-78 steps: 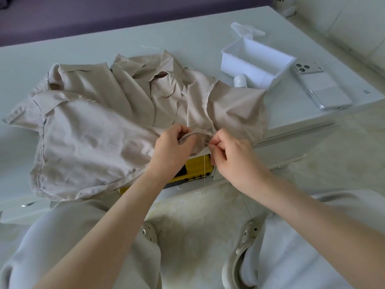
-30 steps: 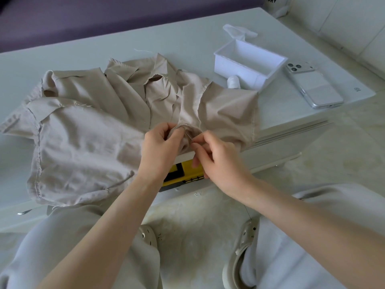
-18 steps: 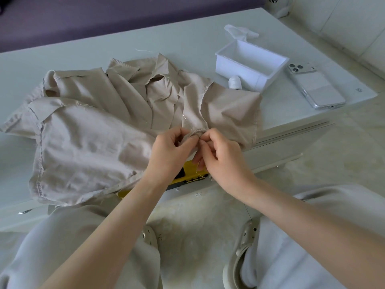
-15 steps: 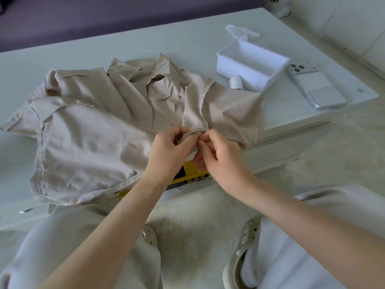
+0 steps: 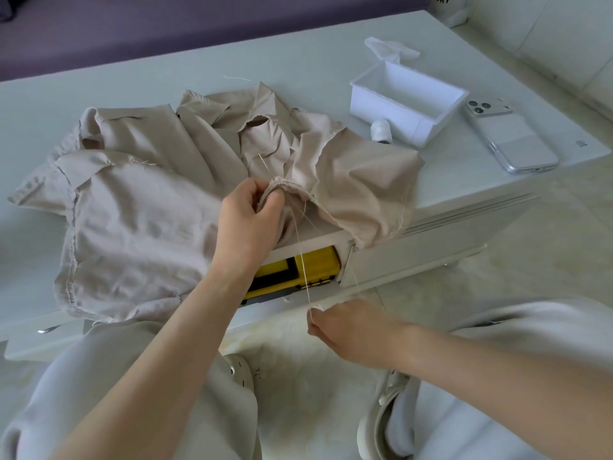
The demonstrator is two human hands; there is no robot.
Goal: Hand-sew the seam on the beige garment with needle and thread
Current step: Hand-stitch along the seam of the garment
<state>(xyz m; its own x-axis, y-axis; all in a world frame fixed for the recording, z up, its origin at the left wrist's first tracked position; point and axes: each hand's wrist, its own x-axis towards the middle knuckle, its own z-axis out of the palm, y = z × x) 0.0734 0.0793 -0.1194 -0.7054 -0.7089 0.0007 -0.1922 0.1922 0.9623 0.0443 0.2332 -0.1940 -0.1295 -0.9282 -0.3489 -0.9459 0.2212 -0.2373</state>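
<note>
Between the two hands, head view: a thread (image 5: 300,257) runs taut from the seam (image 5: 288,189) down to the right hand (image 5: 345,330), whose fingertips pinch its lower end; the needle cannot be made out. The left hand (image 5: 247,227), fingers curled, grips the seam fold of the garment (image 5: 139,220), which spreads over the table (image 5: 298,61) beyond it. A stitch appears mid-pull; judging by the open edge right of the left hand, much seam remains unsewn
</note>
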